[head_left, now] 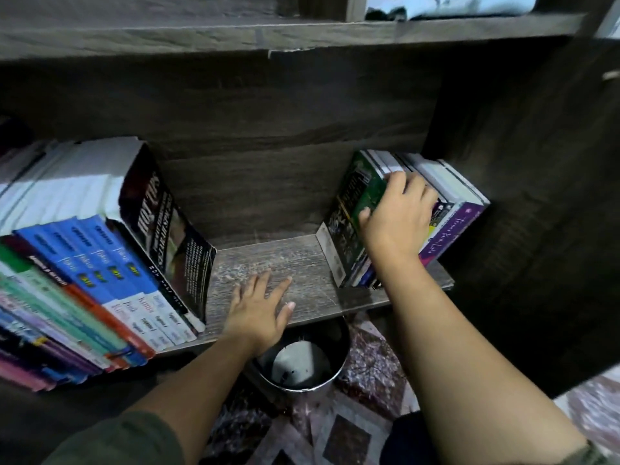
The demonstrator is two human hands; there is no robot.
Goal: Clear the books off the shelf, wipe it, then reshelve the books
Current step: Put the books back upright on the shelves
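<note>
Head view: dark wood-grain shelf [312,263] runs across mid-frame, its bare middle stretch showing pale, dusty-looking smears. Left books [84,263] fill the left end: blue, green, orange and purple spines, all tilted, standing on the board. The last of that row is a black book [167,229] with white cover lettering, leaning with its cover facing the gap. Right books [436,193] are a smaller bunch at the right end, tilted toward the side panel [536,196] of the bookcase. A green book [352,213] is on the gap side and a purple book [453,226] on the outer side. Left hand [260,310] lies palm down on the bare board near its front edge, fingers straight and spread, holding nothing, just beside the black book but not touching it. Right hand [399,216] is on the right books, fingers curled over their top edges and thumb pressed on the green cover, clamping several together; exact count unclear. Below the shelf edge, between the forearms, sits a round dark bin [302,367] with something pale inside, on a patterned rug [352,431]. Upper shelf [268,31] crosses the top, with light folded cloth [453,5] on it. Edges of the frame are blurred.
</note>
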